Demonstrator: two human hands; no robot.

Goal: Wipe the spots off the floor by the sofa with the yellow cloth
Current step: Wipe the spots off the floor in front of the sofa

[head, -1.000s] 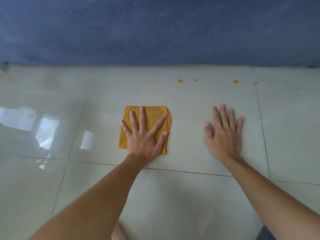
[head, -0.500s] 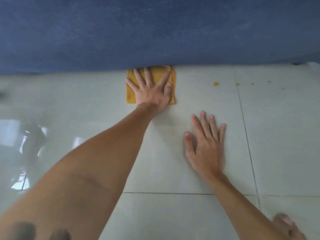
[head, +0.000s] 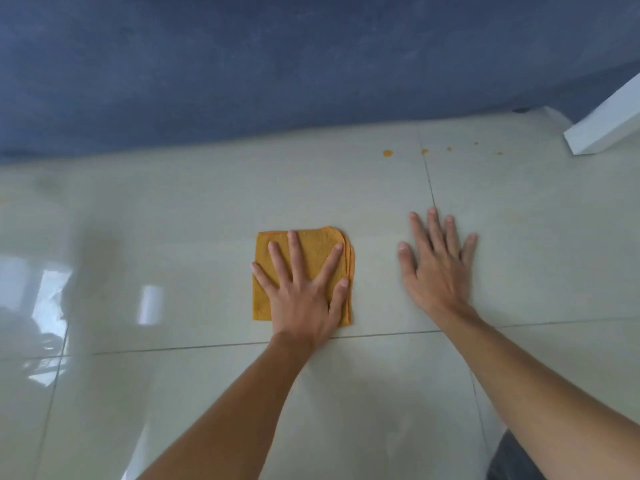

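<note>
Flatly, left hand [head: 304,292] presses folded terry cloth [head: 311,244].

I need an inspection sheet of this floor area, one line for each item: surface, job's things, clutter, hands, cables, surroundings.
Surface: glossy pale tile floor with grout lines and window glare at left.
Job's things: folded yellow cloth flat on the floor; orange spots remain near the sofa, the largest spot with smaller ones to its right.
Clutter: nothing seen.
Hands: left hand spread flat on the cloth; right hand flat on bare tile, apart from the cloth.
Cables: nothing seen.
Surroundings: blue sofa along the far edge; white object at far right, not identifiable.
</note>
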